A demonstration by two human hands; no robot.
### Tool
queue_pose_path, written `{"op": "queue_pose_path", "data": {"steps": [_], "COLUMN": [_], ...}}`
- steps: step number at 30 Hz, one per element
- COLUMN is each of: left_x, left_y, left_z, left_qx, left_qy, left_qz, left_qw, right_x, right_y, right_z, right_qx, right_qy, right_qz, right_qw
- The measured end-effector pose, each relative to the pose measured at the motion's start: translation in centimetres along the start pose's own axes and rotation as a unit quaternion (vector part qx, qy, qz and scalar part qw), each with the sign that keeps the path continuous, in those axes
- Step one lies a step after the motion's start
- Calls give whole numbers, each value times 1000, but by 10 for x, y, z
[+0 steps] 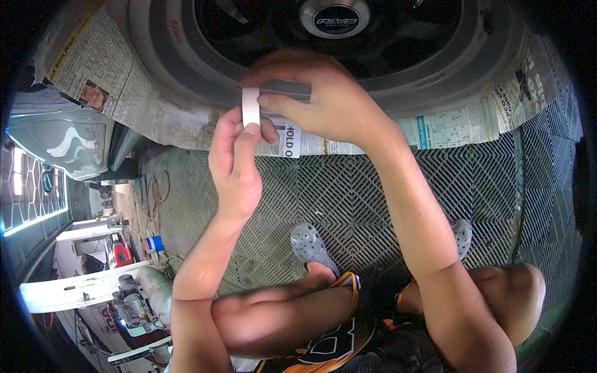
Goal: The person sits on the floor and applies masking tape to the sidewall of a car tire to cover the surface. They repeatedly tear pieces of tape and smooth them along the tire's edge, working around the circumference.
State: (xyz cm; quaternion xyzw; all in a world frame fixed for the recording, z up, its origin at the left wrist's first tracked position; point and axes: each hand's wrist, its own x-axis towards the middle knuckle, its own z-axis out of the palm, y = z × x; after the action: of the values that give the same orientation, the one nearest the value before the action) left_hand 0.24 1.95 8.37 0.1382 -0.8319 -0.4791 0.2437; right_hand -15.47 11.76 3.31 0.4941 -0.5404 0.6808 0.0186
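A narrow white band, which looks like a roll of masking tape (250, 107) seen edge-on, is upright in front of the tire. My left hand (237, 161) grips its lower end, thumb on the near face and fingers behind. My right hand (329, 102) arches over from the right, its thumb at the tape's upper right edge and its blurred fingers curled at the top. Whether a loose tape end lies between those fingers is hidden. Just beyond both hands stands a car wheel (273, 34) with a dark rim and dusty grey tire (165, 56).
Newspaper sheets (168, 133) skirt the tire's lower side. Grey ribbed mats (385, 205) cover the floor. My clogs (310, 241) rest on them. At left are a silver car panel (78, 146), a coiled hose (157, 189), a blue container (154, 244) and an air compressor (134, 298).
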Motion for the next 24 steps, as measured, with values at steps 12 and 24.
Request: {"op": "queue_pose_path", "data": {"steps": [12,24], "left_x": [-6,-1], "left_y": [1,-5], "left_z": [4,2], "left_qx": [-6,89], "left_qy": [-59,-28], "left_qz": [-65,-31], "left_qw": [996,995], "right_x": [-17,-4], "right_y": [12,-6], "right_z": [23,13], "right_qx": [24,97], "right_qy": [34,-50], "right_qz": [161,206], "right_qw": [986,973]}}
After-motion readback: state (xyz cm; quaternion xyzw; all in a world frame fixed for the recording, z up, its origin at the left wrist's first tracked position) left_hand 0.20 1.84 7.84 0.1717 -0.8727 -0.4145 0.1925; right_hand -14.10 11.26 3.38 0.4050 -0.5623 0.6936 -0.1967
